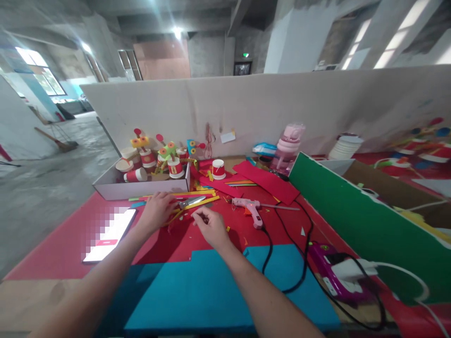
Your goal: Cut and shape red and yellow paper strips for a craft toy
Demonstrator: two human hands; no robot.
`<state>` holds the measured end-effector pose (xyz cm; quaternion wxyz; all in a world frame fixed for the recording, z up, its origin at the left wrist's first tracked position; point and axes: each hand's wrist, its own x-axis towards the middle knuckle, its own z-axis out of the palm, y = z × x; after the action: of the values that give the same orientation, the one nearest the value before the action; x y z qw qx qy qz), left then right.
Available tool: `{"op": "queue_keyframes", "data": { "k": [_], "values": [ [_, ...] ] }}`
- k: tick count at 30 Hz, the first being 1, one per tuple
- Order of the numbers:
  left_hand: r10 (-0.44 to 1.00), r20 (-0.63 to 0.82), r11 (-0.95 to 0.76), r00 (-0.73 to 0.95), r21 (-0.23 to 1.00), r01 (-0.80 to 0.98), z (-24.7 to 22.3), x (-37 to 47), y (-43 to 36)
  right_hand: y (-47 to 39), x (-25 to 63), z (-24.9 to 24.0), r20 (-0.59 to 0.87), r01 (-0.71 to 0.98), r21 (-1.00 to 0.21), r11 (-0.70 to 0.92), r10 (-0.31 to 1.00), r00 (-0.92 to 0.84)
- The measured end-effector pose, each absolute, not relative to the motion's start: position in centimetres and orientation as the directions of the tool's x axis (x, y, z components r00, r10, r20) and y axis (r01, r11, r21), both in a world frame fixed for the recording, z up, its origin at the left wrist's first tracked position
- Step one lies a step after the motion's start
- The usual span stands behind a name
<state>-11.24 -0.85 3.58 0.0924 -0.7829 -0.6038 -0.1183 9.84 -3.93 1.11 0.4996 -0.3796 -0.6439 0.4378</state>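
My left hand (158,211) reaches over the red table covering, its fingers at the handle end of a pair of scissors (193,202); whether it grips them is unclear. Long yellow strips (207,203) lie beside and under the scissors. My right hand (210,227) is a little to the right, thumb and fingers drawn together; anything between them is too small to make out. A pink glue gun (252,210) rests on its side to the right of my right hand. Near my left forearm lies a phone (118,232) with a lit screen.
Behind my left hand stands a white box (148,188) of decorated paper cups. A red and white cup (218,170) stands at the back. Blue sheet (176,291) covers the front. On the right are a green panel (352,216), a purple power strip (331,272) and black cords.
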Motion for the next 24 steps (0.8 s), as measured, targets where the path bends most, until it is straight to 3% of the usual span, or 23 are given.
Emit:
{"op": "queue_keyframes", "data": {
  "k": [5,11,16,21,24],
  "values": [
    [0.944,0.212,-0.264,0.255,0.015,0.964,3.3,-12.6,3.0,-3.3,10.3,0.5,0.279,0.108,-0.950,0.293,0.951,-0.133],
    [0.942,0.231,-0.261,0.243,0.051,0.964,2.0,-12.0,2.9,-3.5,9.8,0.3,0.258,0.082,-0.958,0.274,0.951,-0.169],
    [0.926,0.214,-0.350,0.311,0.176,0.920,2.2,-12.1,2.2,-3.6,9.6,0.2,0.243,0.070,-0.963,0.259,0.953,-0.182],
    [0.892,0.214,-0.439,0.398,0.201,0.876,3.3,-11.9,1.6,-3.5,9.7,0.1,0.241,0.078,-0.963,0.259,0.953,-0.183],
    [0.925,0.244,-0.339,0.291,0.182,0.923,4.1,-12.6,2.1,-3.5,9.7,0.1,0.241,0.080,-0.962,0.260,0.951,-0.192]
  ]
}}
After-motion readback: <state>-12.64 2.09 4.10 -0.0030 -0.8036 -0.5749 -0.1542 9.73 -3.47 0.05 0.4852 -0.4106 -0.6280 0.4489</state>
